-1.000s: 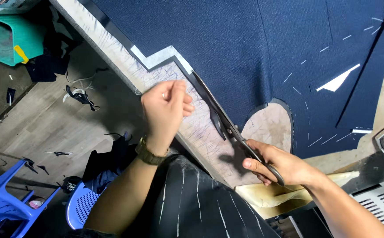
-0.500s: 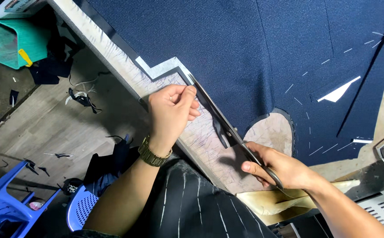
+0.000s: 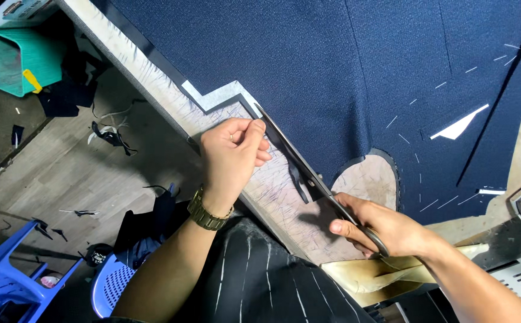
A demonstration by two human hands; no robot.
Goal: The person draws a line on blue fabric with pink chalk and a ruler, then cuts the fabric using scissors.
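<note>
Stools of blue perforated plastic (image 3: 9,281) at lower left, on a grey wooden floor (image 3: 51,173) strewn with dark offcuts. Left hand (image 3: 230,157), gold wristwatch (image 3: 206,210) at the wrist, fingertips pinched shut on the trimmed edge of the navy chalk-marked woven cloth (image 3: 332,66) at the padded tabletop's (image 3: 272,191) near edge. Right hand (image 3: 380,227) closed through the handles of long steel shears (image 3: 308,170), blades lying along that cut edge.

A flat, light-coloured printed box or card (image 3: 18,11) lies at the top left corner, partly cut off.
</note>
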